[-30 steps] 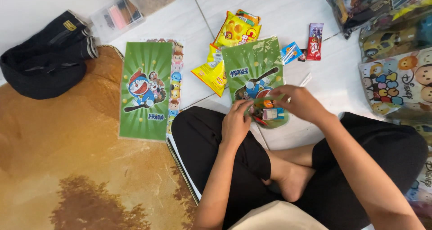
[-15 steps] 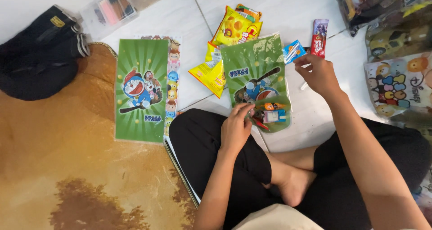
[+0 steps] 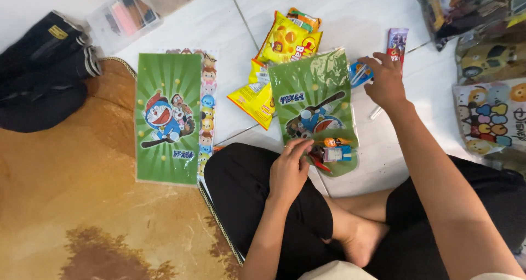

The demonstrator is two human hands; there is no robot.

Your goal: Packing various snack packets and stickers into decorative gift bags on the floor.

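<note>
My left hand (image 3: 289, 170) rests on my knee and pinches the open mouth of a green cartoon bag (image 3: 312, 102) lying on the white floor. Small sweets and a little box (image 3: 335, 153) show through the bag's clear lower end. My right hand (image 3: 385, 83) is stretched out past the bag's top right corner, fingers curled on a small blue snack packet (image 3: 358, 72), partly hidden under the hand. A purple-red wrapped bar (image 3: 397, 41) lies just beyond the fingertips.
Yellow snack bags (image 3: 285, 39) lie behind the green bag. A flat stack of cartoon bags (image 3: 164, 115) sits on the left at the brown rug's (image 3: 82, 203) edge. Black clothing (image 3: 38, 72) and a clear box (image 3: 123, 17) lie far left; printed bags (image 3: 487, 115) right.
My right hand left the bag's mouth and moved up and right to the blue packet. My left hand stayed at the bag's opening.
</note>
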